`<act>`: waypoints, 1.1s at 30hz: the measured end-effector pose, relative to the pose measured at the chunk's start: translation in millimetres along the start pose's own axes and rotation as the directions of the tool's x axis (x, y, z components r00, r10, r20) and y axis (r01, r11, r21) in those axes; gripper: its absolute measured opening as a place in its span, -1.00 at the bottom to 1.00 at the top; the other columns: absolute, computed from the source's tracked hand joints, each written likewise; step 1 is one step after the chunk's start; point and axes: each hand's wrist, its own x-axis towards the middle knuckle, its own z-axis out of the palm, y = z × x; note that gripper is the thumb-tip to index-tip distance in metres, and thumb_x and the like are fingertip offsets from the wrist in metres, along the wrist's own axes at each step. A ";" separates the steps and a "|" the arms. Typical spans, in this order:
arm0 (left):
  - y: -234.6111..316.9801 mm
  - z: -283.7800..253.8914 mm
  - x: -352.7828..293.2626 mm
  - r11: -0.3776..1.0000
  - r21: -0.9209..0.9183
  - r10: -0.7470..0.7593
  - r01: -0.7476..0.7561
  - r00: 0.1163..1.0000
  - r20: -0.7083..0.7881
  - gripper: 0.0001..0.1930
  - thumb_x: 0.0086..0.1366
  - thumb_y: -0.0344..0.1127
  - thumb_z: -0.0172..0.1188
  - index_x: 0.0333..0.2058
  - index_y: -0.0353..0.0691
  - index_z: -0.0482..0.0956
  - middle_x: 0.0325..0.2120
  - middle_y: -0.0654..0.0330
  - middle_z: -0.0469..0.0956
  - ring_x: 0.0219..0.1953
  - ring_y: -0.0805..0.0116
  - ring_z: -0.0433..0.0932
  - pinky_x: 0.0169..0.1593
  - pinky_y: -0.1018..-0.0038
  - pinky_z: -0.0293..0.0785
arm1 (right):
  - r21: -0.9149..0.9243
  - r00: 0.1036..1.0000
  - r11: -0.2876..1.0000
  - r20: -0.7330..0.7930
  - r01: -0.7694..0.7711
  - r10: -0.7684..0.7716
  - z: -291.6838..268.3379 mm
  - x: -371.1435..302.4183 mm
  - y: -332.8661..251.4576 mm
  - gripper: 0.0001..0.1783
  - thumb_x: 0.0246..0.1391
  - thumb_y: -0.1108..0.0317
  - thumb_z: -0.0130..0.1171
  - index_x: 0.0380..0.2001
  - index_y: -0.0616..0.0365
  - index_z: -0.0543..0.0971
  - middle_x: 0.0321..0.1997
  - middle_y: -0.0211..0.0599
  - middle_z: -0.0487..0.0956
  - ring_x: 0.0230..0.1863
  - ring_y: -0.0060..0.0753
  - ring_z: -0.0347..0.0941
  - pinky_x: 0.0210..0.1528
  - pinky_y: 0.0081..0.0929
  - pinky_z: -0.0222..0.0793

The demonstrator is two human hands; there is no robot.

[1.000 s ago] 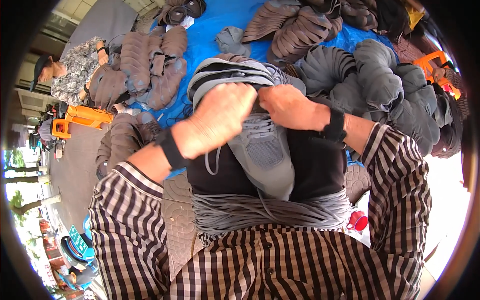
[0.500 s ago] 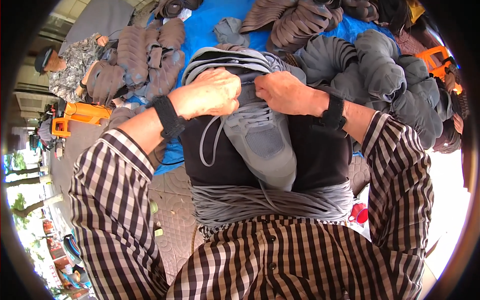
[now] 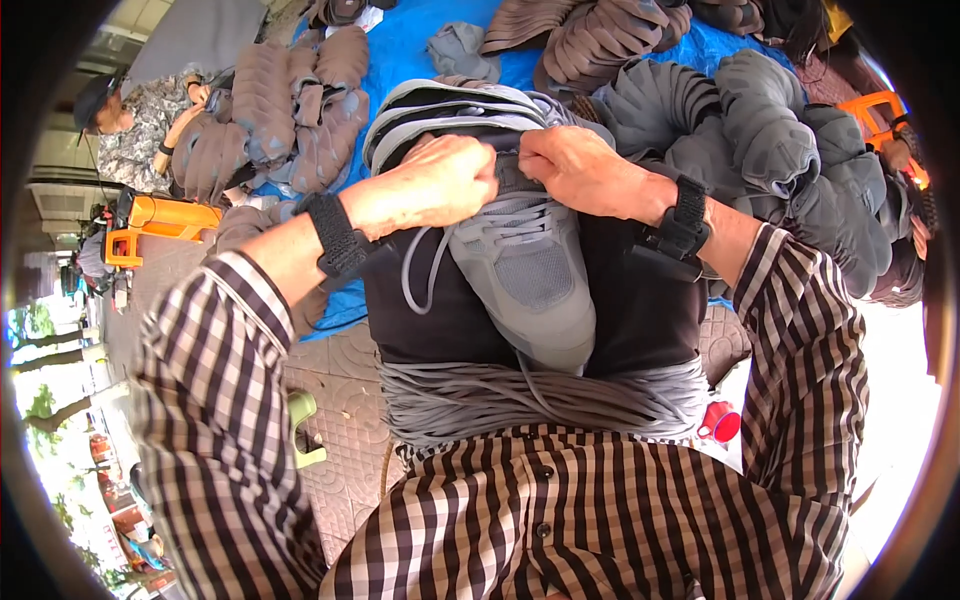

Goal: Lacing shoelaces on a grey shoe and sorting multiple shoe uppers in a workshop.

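Note:
A grey shoe upper [image 3: 545, 285] with a mesh toe lies across my lap, its toe toward me. Both my hands are closed over the top of its lacing, knuckles almost meeting. My left hand [image 3: 440, 180] pinches a grey shoelace [image 3: 408, 275], which hangs in a loop beside the shoe upper. My right hand [image 3: 575, 170] is closed at the opposite eyelet row; what its fingertips hold is hidden. Just beyond my hands rests a stack of nested grey uppers [image 3: 455, 100].
A thick bundle of grey laces [image 3: 540, 405] lies across my waist. Stacked brown uppers [image 3: 265, 100] and grey uppers [image 3: 760, 130] cover a blue tarp [image 3: 405, 45]. At left, a person [image 3: 140, 130] sits near an orange stool [image 3: 170, 218]. A red cup [image 3: 718, 422] stands right of my lap.
Both hands have shifted slightly right and drawn closer together over the lacing. The hanging lace loop has become a little shorter.

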 end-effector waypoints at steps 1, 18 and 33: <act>6.5 -3.2 7.8 0.896 -0.437 -0.089 0.072 0.996 -0.017 -0.79 0.19 -0.25 0.04 -0.49 -0.30 0.42 -0.50 0.11 0.46 -0.38 0.27 0.41 -0.23 0.36 0.34 | -0.007 1.000 1.000 -0.009 -0.010 0.009 -1.8 -2.8 0.8 -0.82 0.03 0.38 0.03 -0.43 0.29 0.53 -0.39 0.09 0.57 -0.26 0.15 0.50 -0.20 -0.10 0.39; 37.1 -44.8 -24.6 0.582 -0.794 -0.091 -0.174 0.957 -0.275 -0.77 0.37 -0.24 -0.06 -0.41 -0.27 0.34 -0.54 0.24 0.40 -0.48 0.49 0.45 -0.39 0.55 0.42 | -0.031 0.867 0.870 -0.070 0.493 -0.494 32.1 -55.0 -97.3 -0.73 -0.24 0.54 0.11 -0.37 0.34 0.35 -0.38 -0.02 0.40 -0.36 -0.02 0.44 -0.41 -0.23 0.41; 121.4 -118.4 52.3 0.636 -0.105 0.610 -0.764 0.581 -0.539 -0.81 0.28 -0.36 -0.04 -0.47 -0.35 0.38 -0.67 0.16 0.47 -0.55 0.31 0.54 -0.41 0.44 0.46 | 0.199 0.686 0.695 0.123 0.691 -0.718 102.5 -36.2 -212.5 -0.82 -0.48 0.55 0.15 -0.64 0.29 0.42 -0.62 -0.18 0.41 -0.54 -0.22 0.40 -0.55 -0.39 0.34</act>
